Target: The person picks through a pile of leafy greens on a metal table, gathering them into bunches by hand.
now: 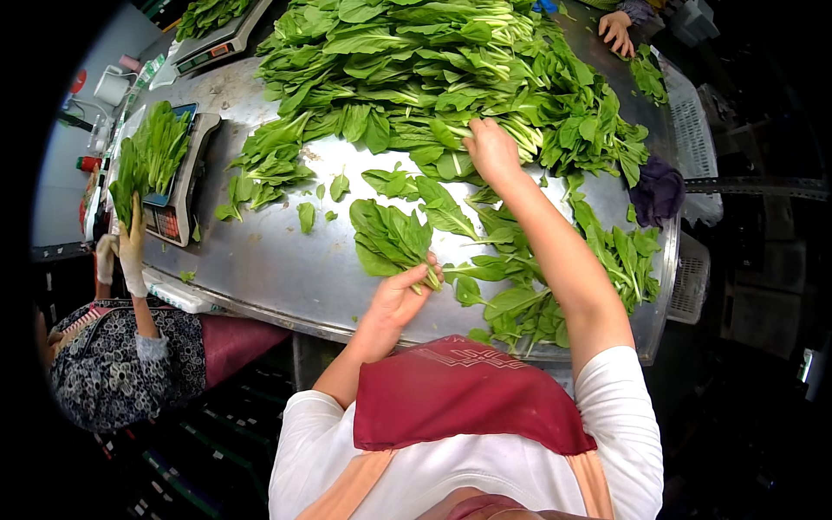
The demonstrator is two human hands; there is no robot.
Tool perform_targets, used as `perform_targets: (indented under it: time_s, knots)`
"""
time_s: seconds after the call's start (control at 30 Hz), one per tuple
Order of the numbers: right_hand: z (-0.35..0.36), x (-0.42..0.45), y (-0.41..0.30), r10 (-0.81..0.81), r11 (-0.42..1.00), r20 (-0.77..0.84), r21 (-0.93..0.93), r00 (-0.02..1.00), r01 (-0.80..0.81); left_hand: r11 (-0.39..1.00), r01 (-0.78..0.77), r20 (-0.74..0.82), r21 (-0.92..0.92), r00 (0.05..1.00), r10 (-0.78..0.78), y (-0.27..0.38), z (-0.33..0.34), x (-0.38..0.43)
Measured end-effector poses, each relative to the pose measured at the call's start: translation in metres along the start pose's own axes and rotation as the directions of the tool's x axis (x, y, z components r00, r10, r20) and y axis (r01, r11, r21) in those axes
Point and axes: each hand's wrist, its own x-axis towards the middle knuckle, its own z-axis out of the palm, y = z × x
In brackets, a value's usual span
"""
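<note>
My left hand (404, 292) holds a small bunch of leafy greens (390, 237) by its stems, low over the near part of the metal table (260, 260). Farther off, my right hand (493, 146) reaches to the near edge of a large pile of leafy greens (403, 65), its fingers at the pale stems. Whether those fingers are closed on a stem I cannot tell. Loose greens (513, 302) lie under and beside my right forearm, and single leaves (307, 217) are scattered left of the held bunch.
At the left, a co-worker's gloved hands (132, 250) hold greens by a weighing scale (195, 175). A second scale (221, 45) bears greens at the upper left. Another person's hand (616, 32) rests at the upper right. A dark cloth (656, 192) and white plastic crates (692, 123) are at the right edge.
</note>
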Motion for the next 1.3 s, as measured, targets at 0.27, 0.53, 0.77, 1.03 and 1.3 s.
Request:
perform_targets:
  time_s: [0.27,0.53,0.77,1.03,1.3]
  knots:
    - [-0.075,-0.049,-0.024,0.044,0.972,-0.058,0.233,0.997,-0.029,0.994,-0.101,-0.01,0.042,0.995,0.102,0.017,-0.011,-0.01]
    - [-0.045,-0.147,-0.008,0.184,-0.314,0.841,0.542,0.51,-0.78,0.996,-0.084,-0.065,-0.024,0.995,0.082,0.01,-0.012,-0.01]
    - [-0.065,-0.164,-0.042,-0.138,-0.59,0.82,0.383,0.556,-0.711,0.995,-0.028,-0.026,0.094,0.999,0.031,0.006,-0.019,-0.013]
    - [-0.064,-0.176,-0.058,-0.474,-0.511,0.81,0.066,0.345,-0.857,0.99,-0.109,0.398,0.087,0.915,0.066,-0.011,-0.013,0.006]
    - [-0.065,-0.175,-0.059,-0.419,-0.394,0.863,0.108,0.283,-0.913,0.978,-0.21,0.044,0.009,0.977,0.21,-0.016,-0.007,0.006]
